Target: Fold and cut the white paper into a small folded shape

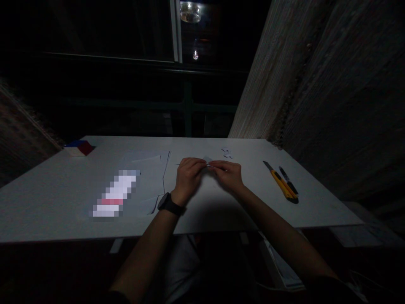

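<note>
1. A small pale piece of paper (207, 159) sits between the fingertips of both hands, just above or on the table; which, I cannot tell.
2. The left hand (190, 172) and right hand (228, 172) meet there, each with thumb and fingers pinched together on the paper, knuckles up; both forearms slant inward from the near edge, and a dark watch (170, 204) circles the left wrist.
3. Just beyond lie small cut scraps (226, 151).
4. The white table (311, 204) carries larger paper sheets (150, 179) at left, partly under a pixelated patch, and a yellow cutter (281, 180) beside a dark pen (288, 180) at right.
5. A coloured cube (79, 148) stands at the far left corner.
6. Around it, the room is dim, with a curtain (256, 88) at right and a dark window (107, 29) ahead.
</note>
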A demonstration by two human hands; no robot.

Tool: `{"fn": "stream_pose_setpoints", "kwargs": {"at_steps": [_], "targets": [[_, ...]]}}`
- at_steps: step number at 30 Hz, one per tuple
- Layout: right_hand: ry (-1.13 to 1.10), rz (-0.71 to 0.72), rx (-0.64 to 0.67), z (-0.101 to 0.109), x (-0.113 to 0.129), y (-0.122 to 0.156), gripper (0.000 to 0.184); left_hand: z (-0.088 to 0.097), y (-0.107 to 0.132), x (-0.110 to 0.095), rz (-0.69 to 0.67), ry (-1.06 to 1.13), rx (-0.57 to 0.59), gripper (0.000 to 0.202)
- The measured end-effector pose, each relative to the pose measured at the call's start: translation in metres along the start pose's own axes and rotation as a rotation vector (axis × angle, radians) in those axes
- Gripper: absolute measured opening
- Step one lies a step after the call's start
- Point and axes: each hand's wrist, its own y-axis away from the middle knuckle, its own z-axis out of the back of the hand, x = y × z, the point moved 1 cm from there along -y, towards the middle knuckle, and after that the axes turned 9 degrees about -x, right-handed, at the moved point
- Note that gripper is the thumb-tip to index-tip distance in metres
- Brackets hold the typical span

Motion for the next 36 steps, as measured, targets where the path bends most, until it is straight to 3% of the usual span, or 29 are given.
{"fn": "stream_pose_setpoints", "kwargs": {"at_steps": [15, 22, 36], "targets": [[0.015, -0.010, 0.021, 0.0008, -0.0002, -0.0007, 0.009, 0.0005, -0.0003, -0.0005, 0.030, -0.016, 0.015, 0.009], [0.040, -0.162, -0.059, 0.0001, -0.0013, 0.0000, 0.013, 0.0009, 0.0004, -0.0007, 0.037, -0.006, 0.020, 0.008], [-0.107, -0.145, 0.020, 0.0014, -0.0028, -0.0008, 0.006, 0.0000, 0.0022, 0.0008, 0.093, -0.049, 0.019, 0.010]]}}
